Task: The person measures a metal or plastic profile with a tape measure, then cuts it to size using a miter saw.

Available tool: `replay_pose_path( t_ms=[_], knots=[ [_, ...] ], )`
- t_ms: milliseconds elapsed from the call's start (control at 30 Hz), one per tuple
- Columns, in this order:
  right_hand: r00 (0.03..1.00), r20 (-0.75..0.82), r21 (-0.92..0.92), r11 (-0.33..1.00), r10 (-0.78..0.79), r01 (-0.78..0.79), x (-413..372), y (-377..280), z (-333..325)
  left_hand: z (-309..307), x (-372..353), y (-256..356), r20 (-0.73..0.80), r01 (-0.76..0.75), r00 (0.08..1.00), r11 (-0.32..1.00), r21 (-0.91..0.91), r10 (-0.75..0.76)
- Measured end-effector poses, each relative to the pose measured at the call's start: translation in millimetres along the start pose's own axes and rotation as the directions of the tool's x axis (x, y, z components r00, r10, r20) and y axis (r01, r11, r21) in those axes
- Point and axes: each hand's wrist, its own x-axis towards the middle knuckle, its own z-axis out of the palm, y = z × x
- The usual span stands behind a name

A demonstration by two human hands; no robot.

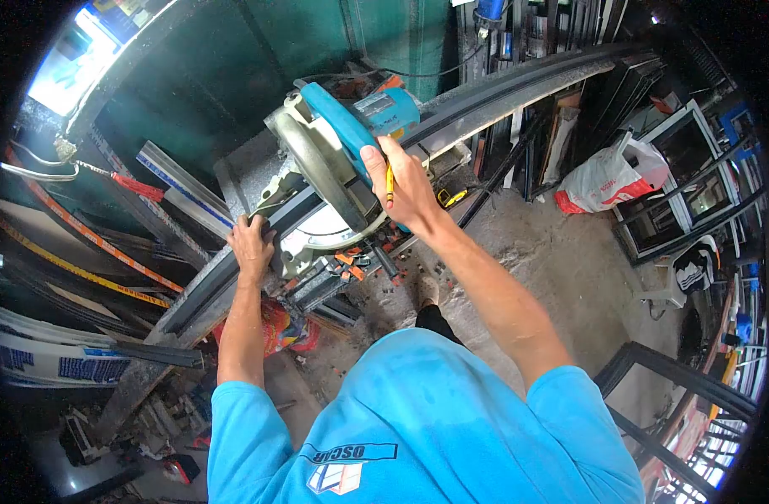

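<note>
A teal and grey miter saw (342,139) stands on the bench, its round blade guard over a long dark profile (292,210). My right hand (404,185) is wrapped round the saw's teal handle, with a yellow pencil (389,185) between its fingers. To the left of the blade, my left hand (252,245) presses on the dark profile, fingers bent over it. The profile runs under the guard and lies along the bench to both sides. Orange and dark offcuts (348,267) lie at the saw's near side.
Long profiles (107,244) are stacked at the left. A white and red bag (611,178) and framed panels (695,168) stand at the right. A dark frame (678,378) is at the lower right. A patterned bag (288,328) sits below the bench.
</note>
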Motion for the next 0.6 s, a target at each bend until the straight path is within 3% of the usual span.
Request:
replay_pose_path(
  t_ms=[300,367,433,500,600],
  knots=[
    [1.0,0.006,0.046,0.999,-0.017,0.016,-10,9,2,0,1,-1,0.018,0.014,1.0,1.0,-0.022,-0.014],
    [0.989,-0.063,-0.052,0.99,-0.137,0.134,-11,17,6,2,0,0,-0.005,0.008,1.0,1.0,-0.018,-0.009],
    [0.994,-0.05,-0.057,0.994,-0.1,0.098,-9,14,4,2,0,-1,-0.032,0.001,0.999,1.0,-0.009,-0.001],
    [0.997,0.056,-0.021,0.998,0.052,-0.051,-3,-11,-4,1,-1,0,-0.012,0.003,1.0,0.999,-0.042,-0.003],
    [0.997,0.063,-0.024,0.999,0.042,-0.041,25,-40,-8,3,-1,-2,0.01,0.019,1.0,1.0,-0.022,-0.018]
  ],
)
